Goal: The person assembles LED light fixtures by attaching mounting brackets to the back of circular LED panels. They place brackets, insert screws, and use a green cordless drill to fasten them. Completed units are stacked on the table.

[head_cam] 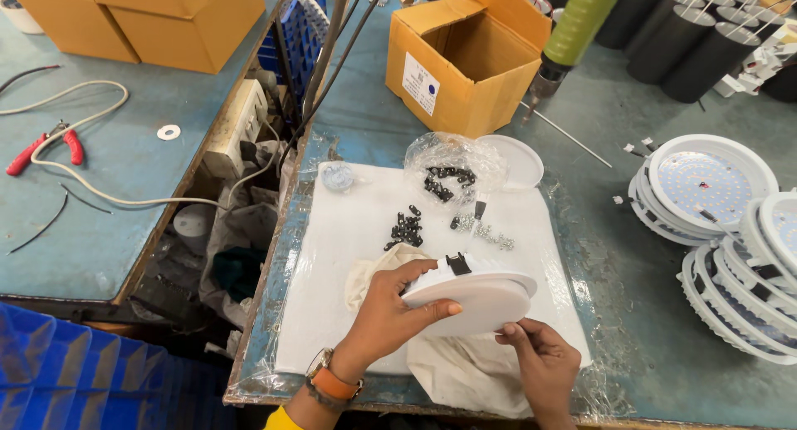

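Note:
My left hand [390, 314], with an orange-strapped watch on the wrist, grips the left rim of a round white light fitting [481, 297] held above a white foam mat [357, 231]. A black clip sits on the fitting's upper edge. Touching the fitting's lower right rim with its fingertips is my right hand [540, 359]. A cream cloth [465, 372] lies under both hands. Small black clips [407, 228] and silver screws [486, 231] lie loose on the mat beyond the fitting.
A clear bag of black clips [448, 177] and a white disc [519, 160] lie behind. An open cardboard box [465, 56] stands further back, with a green hanging screwdriver [573, 27] beside it. Stacked round LED fittings [714, 197] fill the right. Red-handled cutters [46, 152] lie far left.

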